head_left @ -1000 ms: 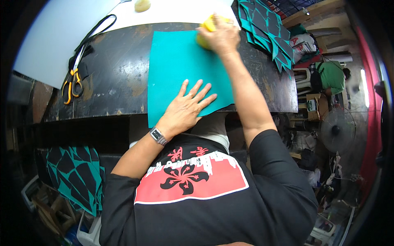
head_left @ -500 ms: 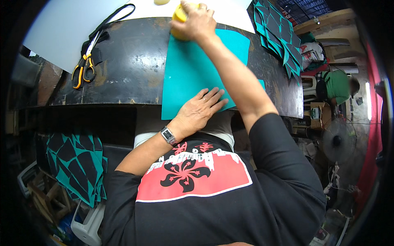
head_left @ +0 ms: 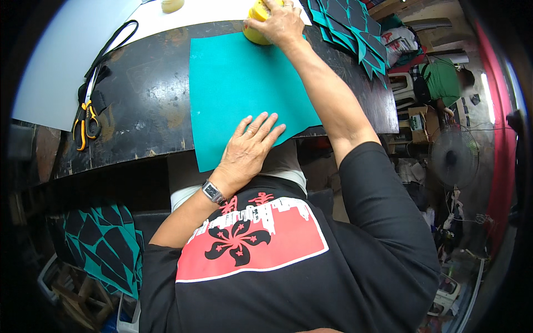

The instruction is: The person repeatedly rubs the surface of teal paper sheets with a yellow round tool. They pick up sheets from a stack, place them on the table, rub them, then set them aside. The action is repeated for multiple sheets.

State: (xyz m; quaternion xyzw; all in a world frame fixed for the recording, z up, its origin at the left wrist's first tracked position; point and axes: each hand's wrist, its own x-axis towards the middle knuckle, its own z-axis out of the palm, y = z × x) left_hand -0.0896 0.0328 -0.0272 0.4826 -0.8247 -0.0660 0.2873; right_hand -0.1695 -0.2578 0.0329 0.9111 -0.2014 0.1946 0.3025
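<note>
Teal sheeting (head_left: 244,83) lay beneath our left hand (head_left: 246,147), its fingers flat and unclenched, and extended beyond their tips. Well ahead of them, by its far edge, our right hand (head_left: 281,25) grasped a yellow object (head_left: 256,36) between thumb and fingers.

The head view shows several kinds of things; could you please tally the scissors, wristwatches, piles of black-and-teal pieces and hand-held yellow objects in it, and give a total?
Pair of scissors: 1
Wristwatch: 1
Piles of black-and-teal pieces: 2
Yellow object in the right hand: 1
Total: 5
</note>
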